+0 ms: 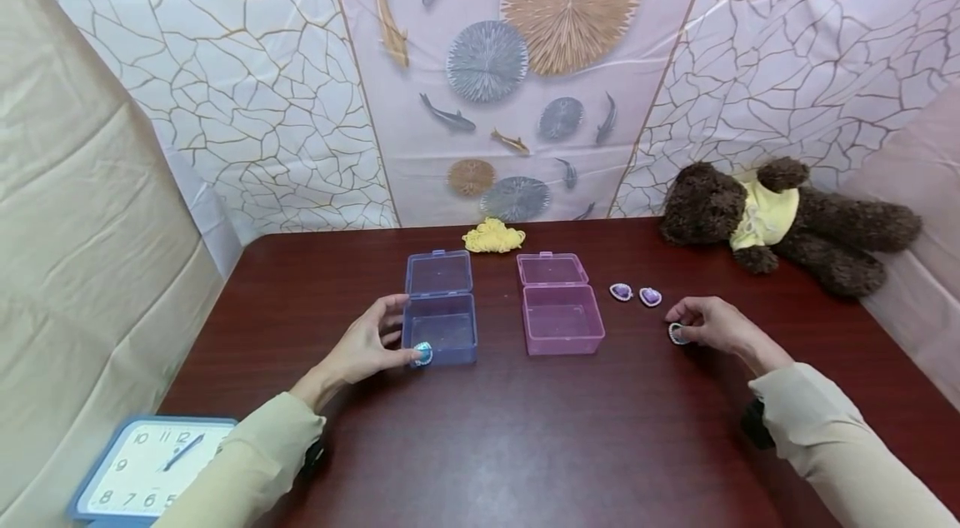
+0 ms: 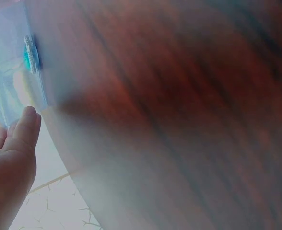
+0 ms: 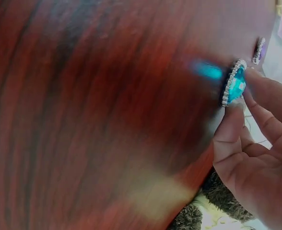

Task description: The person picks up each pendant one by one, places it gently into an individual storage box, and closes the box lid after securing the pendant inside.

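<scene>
Nearest, well to the left of the pink box [image 1: 564, 346] and closer to the person, is a blue-framed clock [image 1: 150, 470], partly hidden by a pale sleeve. The dark reddish table [image 1: 495, 445] spreads out in front of the pink box.

Left of the pink box, the left hand [image 1: 367, 345] is loosely spread, its fingers beside the left wall of the blue box [image 1: 450, 356] and its thumb at a silver-edged left teal gem [image 1: 424, 353]. That gem shows against the front wall of the blue box; it is not pinched, and whether the thumb touches it I cannot tell.

Right of the pink box, the right hand [image 1: 712, 324] has its thumb and finger closed on a matching right teal gem [image 3: 237, 87], holding it by its edges close to the tabletop.

The blue box stands just left of the pink box, both with hinged lids swung back. Behind the right hand, to the right of the pink box, lie one purple gem [image 1: 621, 291] and another purple gem [image 1: 650, 296], side by side.

Behind the pink box and slightly left is a heap of yellow yarn [image 1: 493, 238]; far right of it, a brown teddy bear [image 1: 765, 216] in yellow lies before the patterned backdrop [image 1: 487, 62].
</scene>
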Demonstrator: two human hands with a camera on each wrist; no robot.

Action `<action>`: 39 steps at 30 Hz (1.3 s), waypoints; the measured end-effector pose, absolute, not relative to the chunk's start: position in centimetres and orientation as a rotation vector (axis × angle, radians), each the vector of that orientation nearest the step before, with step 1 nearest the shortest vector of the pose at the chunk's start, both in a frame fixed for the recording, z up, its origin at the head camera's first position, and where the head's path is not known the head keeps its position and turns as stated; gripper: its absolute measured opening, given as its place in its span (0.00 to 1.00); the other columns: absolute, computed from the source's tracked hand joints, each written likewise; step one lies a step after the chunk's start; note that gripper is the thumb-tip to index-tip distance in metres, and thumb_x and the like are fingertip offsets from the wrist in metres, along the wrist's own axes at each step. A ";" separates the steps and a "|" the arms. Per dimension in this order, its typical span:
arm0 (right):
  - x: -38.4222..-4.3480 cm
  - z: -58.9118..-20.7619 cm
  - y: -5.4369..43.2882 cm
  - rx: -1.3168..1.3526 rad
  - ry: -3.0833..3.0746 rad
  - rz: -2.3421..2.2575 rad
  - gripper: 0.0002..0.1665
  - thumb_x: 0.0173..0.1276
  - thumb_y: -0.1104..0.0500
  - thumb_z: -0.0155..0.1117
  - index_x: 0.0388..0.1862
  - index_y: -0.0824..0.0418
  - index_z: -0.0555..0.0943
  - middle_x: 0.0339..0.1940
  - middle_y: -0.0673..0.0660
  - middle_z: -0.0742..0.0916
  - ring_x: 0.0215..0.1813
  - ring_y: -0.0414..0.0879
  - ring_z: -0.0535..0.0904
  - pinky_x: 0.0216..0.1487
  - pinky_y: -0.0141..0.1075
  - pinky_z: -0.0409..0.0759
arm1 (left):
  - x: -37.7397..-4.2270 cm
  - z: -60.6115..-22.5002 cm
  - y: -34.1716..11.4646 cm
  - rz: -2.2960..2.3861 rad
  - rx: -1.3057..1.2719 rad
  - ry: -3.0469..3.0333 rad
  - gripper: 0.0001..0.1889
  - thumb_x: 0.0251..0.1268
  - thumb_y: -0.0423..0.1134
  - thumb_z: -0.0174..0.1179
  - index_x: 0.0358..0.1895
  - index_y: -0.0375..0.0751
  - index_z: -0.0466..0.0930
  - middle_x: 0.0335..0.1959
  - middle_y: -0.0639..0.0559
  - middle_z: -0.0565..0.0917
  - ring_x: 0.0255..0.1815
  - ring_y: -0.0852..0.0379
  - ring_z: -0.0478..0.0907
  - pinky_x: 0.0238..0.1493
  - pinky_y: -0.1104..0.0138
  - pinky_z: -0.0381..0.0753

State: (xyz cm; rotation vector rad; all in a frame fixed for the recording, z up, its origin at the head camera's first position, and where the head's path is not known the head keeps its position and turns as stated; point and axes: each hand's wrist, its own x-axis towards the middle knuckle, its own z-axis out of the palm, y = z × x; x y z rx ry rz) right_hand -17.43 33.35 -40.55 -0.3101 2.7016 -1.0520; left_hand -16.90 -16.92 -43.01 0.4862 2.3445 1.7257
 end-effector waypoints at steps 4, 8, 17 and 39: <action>-17.2 -40.5 33.4 -0.251 2.699 -1.028 0.10 0.57 0.69 0.65 0.36 0.74 0.77 0.26 0.54 0.81 0.23 0.35 0.72 0.22 0.30 0.75 | -17.0 -43.0 -16.9 1.717 0.483 2.354 0.44 0.44 0.30 0.73 0.66 0.32 0.58 0.64 0.32 0.66 0.62 0.38 0.69 0.62 0.55 0.72; -17.1 -40.4 33.6 -0.225 2.714 -1.013 0.10 0.58 0.67 0.66 0.33 0.72 0.75 0.25 0.53 0.81 0.23 0.35 0.71 0.21 0.31 0.75 | -16.9 -42.9 -16.9 1.706 0.482 2.370 0.44 0.44 0.31 0.73 0.66 0.32 0.58 0.64 0.32 0.67 0.63 0.38 0.69 0.61 0.55 0.73; -17.0 -39.0 32.3 -0.171 2.621 -1.281 0.17 0.67 0.63 0.59 0.47 0.78 0.74 0.23 0.48 0.79 0.23 0.35 0.72 0.22 0.30 0.77 | -16.8 -42.9 -16.9 1.736 0.496 2.351 0.44 0.43 0.28 0.73 0.65 0.31 0.58 0.63 0.31 0.66 0.62 0.36 0.69 0.61 0.56 0.73; -18.2 -35.4 9.6 -0.203 1.918 -2.015 0.19 0.70 0.68 0.54 0.57 0.77 0.69 0.30 0.50 0.83 0.30 0.39 0.81 0.35 0.27 0.84 | -17.0 -42.8 -17.2 1.694 0.488 2.385 0.44 0.44 0.31 0.73 0.66 0.33 0.59 0.66 0.34 0.64 0.62 0.38 0.69 0.61 0.54 0.74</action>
